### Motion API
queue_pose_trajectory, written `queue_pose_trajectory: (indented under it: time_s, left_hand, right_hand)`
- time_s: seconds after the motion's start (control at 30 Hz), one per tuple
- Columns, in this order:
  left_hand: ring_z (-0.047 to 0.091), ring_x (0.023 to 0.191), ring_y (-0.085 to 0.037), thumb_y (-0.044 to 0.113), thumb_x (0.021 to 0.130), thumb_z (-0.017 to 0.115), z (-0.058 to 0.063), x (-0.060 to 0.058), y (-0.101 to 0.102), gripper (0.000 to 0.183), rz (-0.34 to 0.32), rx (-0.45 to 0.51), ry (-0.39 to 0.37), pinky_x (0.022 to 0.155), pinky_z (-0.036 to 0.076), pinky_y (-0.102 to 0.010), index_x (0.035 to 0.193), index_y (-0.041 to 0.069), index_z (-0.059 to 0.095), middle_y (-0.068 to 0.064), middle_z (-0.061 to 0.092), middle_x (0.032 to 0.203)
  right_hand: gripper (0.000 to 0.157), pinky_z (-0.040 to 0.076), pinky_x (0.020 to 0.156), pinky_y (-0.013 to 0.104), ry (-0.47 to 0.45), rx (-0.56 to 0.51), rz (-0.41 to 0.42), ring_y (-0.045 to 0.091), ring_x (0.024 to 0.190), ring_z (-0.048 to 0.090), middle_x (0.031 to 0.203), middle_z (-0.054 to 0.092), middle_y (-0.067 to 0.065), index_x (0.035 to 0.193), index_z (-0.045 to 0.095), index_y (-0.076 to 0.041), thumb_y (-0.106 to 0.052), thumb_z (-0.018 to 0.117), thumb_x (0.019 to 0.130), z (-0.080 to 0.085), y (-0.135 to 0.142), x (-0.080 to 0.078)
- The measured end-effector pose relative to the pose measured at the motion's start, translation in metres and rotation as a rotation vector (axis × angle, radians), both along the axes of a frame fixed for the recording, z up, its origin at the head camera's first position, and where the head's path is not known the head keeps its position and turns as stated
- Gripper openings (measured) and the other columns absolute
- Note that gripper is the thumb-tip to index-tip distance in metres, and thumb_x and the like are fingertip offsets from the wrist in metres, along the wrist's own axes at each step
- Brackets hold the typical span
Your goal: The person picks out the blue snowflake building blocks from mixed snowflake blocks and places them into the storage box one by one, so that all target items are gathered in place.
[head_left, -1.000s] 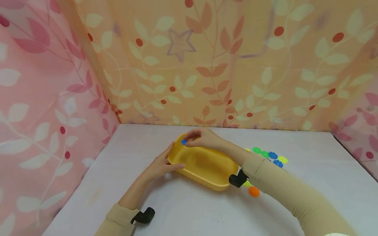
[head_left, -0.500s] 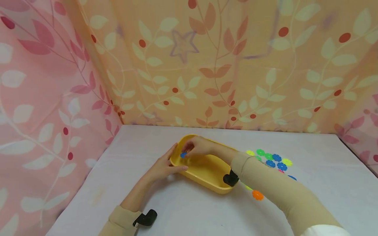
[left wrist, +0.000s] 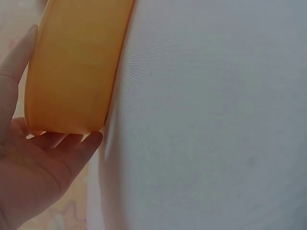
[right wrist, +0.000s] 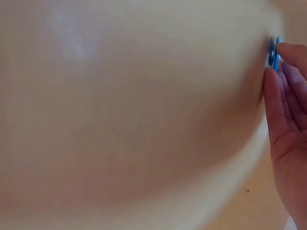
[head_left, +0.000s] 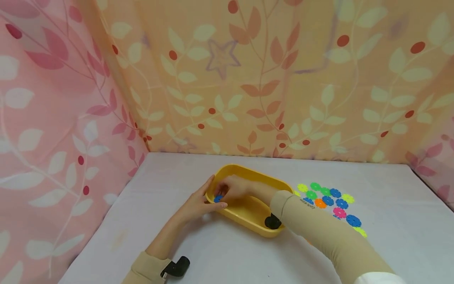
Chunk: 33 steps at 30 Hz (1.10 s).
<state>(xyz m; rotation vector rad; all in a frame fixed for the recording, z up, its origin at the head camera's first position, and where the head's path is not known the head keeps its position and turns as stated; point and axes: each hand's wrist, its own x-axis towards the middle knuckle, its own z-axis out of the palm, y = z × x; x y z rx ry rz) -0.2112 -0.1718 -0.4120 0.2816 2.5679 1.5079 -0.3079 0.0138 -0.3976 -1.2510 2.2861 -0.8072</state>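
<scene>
I find the right hand (head_left: 234,188) reaching inside the yellow tray (head_left: 256,176), thumb and fingers pinching a blue notched piece (head_left: 218,198) at the tray's left end, near the inner wall. The left hand (head_left: 196,203) grips that same end from outside, thumb along the near rim, fingers against the outer wall. At the edge of my right wrist view the piece stands edge-on and seems layered; I cannot tell whether it is one disc or two, nor whether it touches the tray. For sound handling, I judge the pinch should be light and clear of the notches, the tray braced without squeezing, and the piece lowered fully before the fingers part. Materials: the tray is smooth, slightly glossy, apparently plastic, oblong with rounded corners. The loose discs (head_left: 320,203) on the table (head_left: 213,260), right of the tray, are flat, with scalloped edges, in green, yellow, blue, orange and pink. The table's white covering looks matt.
</scene>
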Motion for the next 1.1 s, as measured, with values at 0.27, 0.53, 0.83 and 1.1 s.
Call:
queue_pose_trajectory:
  time_s: [0.27,0.53,0.83,1.1]
  left_hand:
    - [0.062,0.109,-0.022,0.049,0.076,0.081,0.002,0.000,0.002,0.106,-0.011,0.015,-0.005,0.097,0.048,-0.038,0.158,0.027,0.016,-0.008,0.025,0.158]
    - [0.062,0.108,-0.023,0.045,0.077,0.081,0.003,0.001,0.003,0.104,-0.010,0.026,-0.006,0.094,0.050,-0.036,0.157,0.027,0.017,-0.008,0.024,0.159]
    - [0.060,0.113,-0.027,0.037,0.079,0.082,0.004,0.001,0.003,0.103,-0.028,0.049,-0.001,0.094,0.049,-0.040,0.158,0.023,0.016,-0.010,0.021,0.160]
    - [0.055,0.120,-0.025,0.041,0.079,0.081,0.000,-0.002,-0.001,0.105,-0.031,0.022,0.000,0.100,0.045,-0.039,0.158,0.024,0.014,-0.006,0.020,0.160]
  right_hand:
    - [0.024,0.049,0.081,0.019,-0.047,-0.012,-0.068,0.007,0.084,0.060,0.094,0.070,0.002,0.104,0.071,-0.006,-0.012,0.078,0.082,-0.003,0.004,0.001]
    - [0.024,0.049,0.078,0.017,-0.049,-0.007,-0.084,0.005,0.081,0.059,0.091,0.069,0.000,0.103,0.071,-0.005,-0.010,0.079,0.081,-0.001,0.003,0.003]
    - [0.025,0.050,0.082,0.019,-0.111,-0.001,-0.046,0.007,0.088,0.061,0.099,0.070,0.004,0.109,0.070,-0.001,-0.009,0.073,0.086,0.015,0.010,0.001]
    - [0.029,0.052,0.085,0.026,-0.081,-0.105,-0.172,0.013,0.095,0.062,0.104,0.070,0.002,0.115,0.070,-0.005,-0.018,0.071,0.090,0.055,0.047,0.005]
